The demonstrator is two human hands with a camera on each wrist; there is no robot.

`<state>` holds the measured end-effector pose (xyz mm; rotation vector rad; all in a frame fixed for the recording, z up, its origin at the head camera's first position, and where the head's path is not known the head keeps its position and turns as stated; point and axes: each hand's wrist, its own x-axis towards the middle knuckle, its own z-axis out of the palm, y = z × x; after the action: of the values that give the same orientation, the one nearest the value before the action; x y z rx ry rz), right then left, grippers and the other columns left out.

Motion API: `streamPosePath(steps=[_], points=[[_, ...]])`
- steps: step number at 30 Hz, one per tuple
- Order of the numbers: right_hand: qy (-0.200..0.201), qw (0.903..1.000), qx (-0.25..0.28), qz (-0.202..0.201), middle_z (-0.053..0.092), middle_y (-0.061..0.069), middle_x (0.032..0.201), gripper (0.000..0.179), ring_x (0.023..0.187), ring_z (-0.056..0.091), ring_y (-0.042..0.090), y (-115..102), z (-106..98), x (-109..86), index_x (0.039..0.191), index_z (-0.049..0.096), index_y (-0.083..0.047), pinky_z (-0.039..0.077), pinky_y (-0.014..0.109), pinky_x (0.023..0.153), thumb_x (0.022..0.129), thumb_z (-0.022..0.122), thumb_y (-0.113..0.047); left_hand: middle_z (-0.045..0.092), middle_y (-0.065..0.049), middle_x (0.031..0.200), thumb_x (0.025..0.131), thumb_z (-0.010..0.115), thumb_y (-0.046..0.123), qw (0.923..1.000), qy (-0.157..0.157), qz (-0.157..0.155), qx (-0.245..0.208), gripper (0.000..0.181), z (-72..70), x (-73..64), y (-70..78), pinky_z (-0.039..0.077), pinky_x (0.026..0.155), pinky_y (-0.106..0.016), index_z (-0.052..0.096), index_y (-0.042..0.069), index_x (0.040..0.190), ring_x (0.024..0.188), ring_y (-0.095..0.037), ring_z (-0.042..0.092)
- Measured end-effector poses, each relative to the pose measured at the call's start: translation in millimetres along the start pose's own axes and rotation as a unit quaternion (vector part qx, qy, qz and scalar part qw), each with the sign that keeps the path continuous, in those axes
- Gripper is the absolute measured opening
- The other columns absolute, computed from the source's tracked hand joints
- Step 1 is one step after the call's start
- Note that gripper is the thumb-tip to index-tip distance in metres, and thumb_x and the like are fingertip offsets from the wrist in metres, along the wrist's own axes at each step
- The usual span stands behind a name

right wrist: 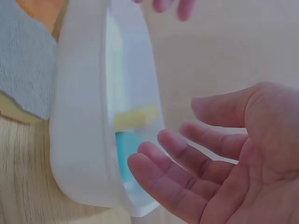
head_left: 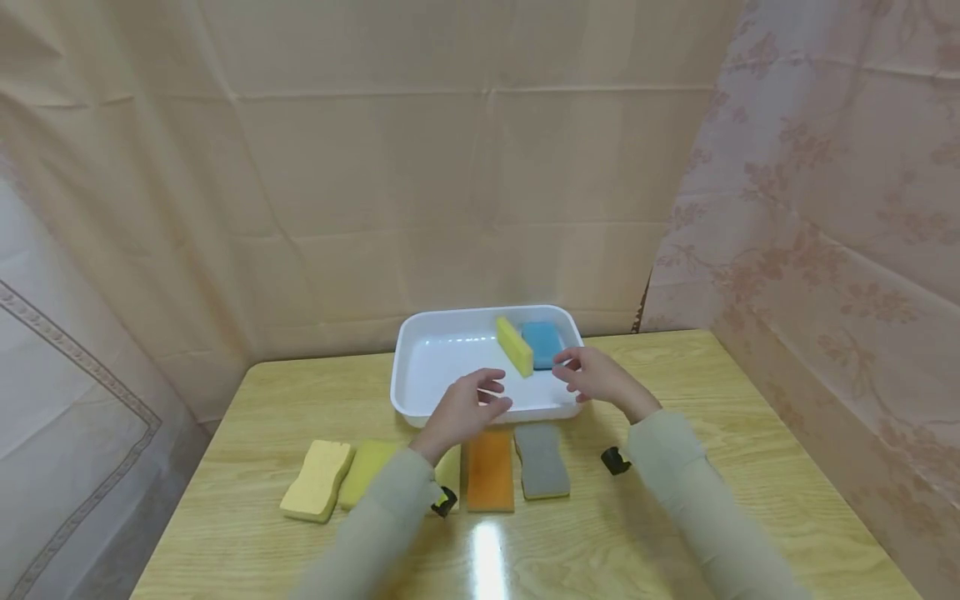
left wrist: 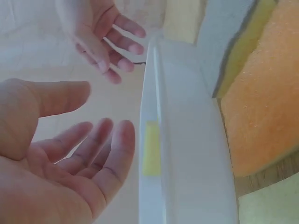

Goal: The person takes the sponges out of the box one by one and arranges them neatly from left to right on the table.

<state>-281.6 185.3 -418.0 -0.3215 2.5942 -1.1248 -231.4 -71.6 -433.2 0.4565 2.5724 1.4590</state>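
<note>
Both hands hover over the front of a white tray and hold nothing. My left hand has its fingers loosely bent above the tray's front rim; in the left wrist view its palm and spread thumb show bare. Over the right end is my right hand, fingers relaxed, near a blue sponge that lies in the tray. Beside that, a yellow sponge stands on its edge. In front of the tray lie an orange sponge and a grey-topped sponge.
At the left of the wooden table lie a pale yellow wavy sponge and a yellow sponge; the left sleeve partly covers another yellowish sponge. A beige curtain hangs close behind the tray.
</note>
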Motion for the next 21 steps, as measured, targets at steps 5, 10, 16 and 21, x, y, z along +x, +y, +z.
streamPosePath(steps=[5,10,16,21], points=[[-0.007,0.9999,0.0,0.01,0.061,0.028,0.127,0.043,0.105,0.066,0.039,0.8,-5.4,12.4,0.139,0.051,0.007,0.061,0.038,0.075,0.106,0.053,-0.021,0.067,-0.013,0.12,0.097,0.069,0.017,0.997,0.015,-0.018,-0.074,0.042,-13.5,11.2,-5.4,0.058,0.086,-0.038,0.059,0.003,0.135,0.106,-0.03,0.067],[-0.014,0.9998,0.003,0.015,0.059,0.028,0.13,0.044,0.105,0.066,0.037,-3.8,-9.5,24.1,0.139,0.051,0.008,0.061,0.038,0.078,0.106,0.052,-0.02,0.064,-0.016,0.119,0.098,0.068,0.015,0.9887,0.006,-0.056,-0.139,0.043,-21.6,22.5,-7.6,0.059,0.086,-0.039,0.056,0.0,0.136,0.106,-0.032,0.066],[-0.019,0.999,0.025,0.033,0.056,0.027,0.136,0.043,0.113,0.061,0.04,-14.1,-9.9,44.6,0.141,0.051,0.007,0.06,0.038,0.08,0.107,0.051,-0.019,0.062,-0.02,0.125,0.1,0.063,0.014,0.9747,-0.002,-0.105,-0.197,0.045,-26.5,38.4,-7.9,0.058,0.088,-0.04,0.05,-0.002,0.14,0.105,-0.032,0.068],[-0.01,0.9969,0.055,0.055,0.051,0.027,0.141,0.04,0.121,0.058,0.042,-13.7,-8.9,59.5,0.14,0.051,0.006,0.06,0.04,0.084,0.106,0.047,-0.015,0.059,-0.02,0.132,0.103,0.057,0.012,0.9623,0.001,-0.149,-0.227,0.04,-28.2,53.0,-11.1,0.058,0.088,-0.037,0.051,-0.003,0.14,0.112,-0.036,0.065]])
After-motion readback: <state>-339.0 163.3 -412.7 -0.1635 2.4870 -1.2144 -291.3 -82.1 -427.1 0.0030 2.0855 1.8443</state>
